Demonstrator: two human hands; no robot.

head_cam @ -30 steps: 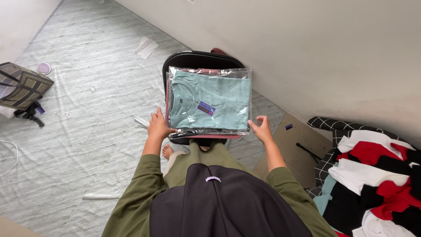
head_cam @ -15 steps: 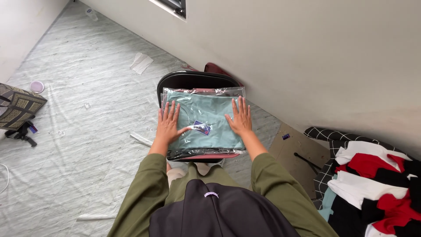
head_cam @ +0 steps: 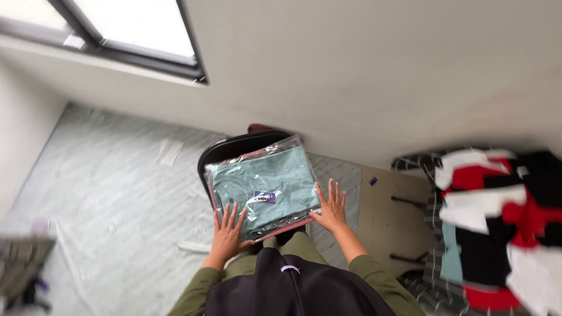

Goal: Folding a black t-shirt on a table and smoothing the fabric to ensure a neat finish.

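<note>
both hands lie flat with fingers spread, gripping nothing. our left hand (head_cam: 227, 229) rests on the near left corner of the bagged teal shirt (head_cam: 263, 186), fingertips on the clear plastic. our right hand (head_cam: 332, 208) presses against the near right edge of the same pack. we see the pack lying on top of a stack of similar bagged garments, a pink one showing just beneath, all resting on a black chair (head_cam: 225, 151) that stands against the wall. at the right, well apart, a pile of red, white and black clothes (head_cam: 503, 216) lies on a checked cloth. a window (head_cam: 117, 35) sits at upper left.
</note>
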